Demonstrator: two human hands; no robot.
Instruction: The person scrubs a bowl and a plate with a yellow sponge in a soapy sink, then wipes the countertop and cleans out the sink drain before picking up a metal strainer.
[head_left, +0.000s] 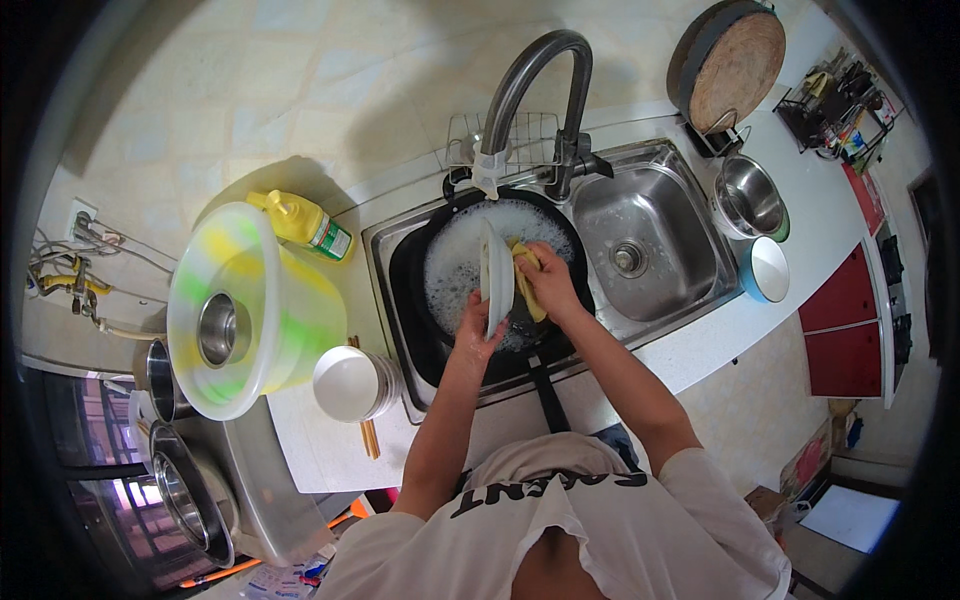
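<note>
My left hand (478, 330) grips the lower rim of a white plate (496, 277), which stands tilted on edge above a black frying pan (581, 259). Against the plate's right side, my right hand (551, 281) holds a yellow cloth (534, 296); its fingers are partly hidden by the cloth. Soapy water with foam (457, 247) fills the pan, which sits over the left basin of a double sink, its black handle (550, 397) pointing towards me. Above the pan arches a dark metal faucet (514, 75) with a whitish nozzle.
Left of the sink are stacked white bowls (346, 384), wooden chopsticks (370, 439), a large coloured plastic tub (311, 322) and a yellow detergent bottle (309, 225). On the right are the steel basin (637, 217), metal bowls (750, 196), a blue-and-white bowl (765, 270) and a round wooden chopping board (739, 71).
</note>
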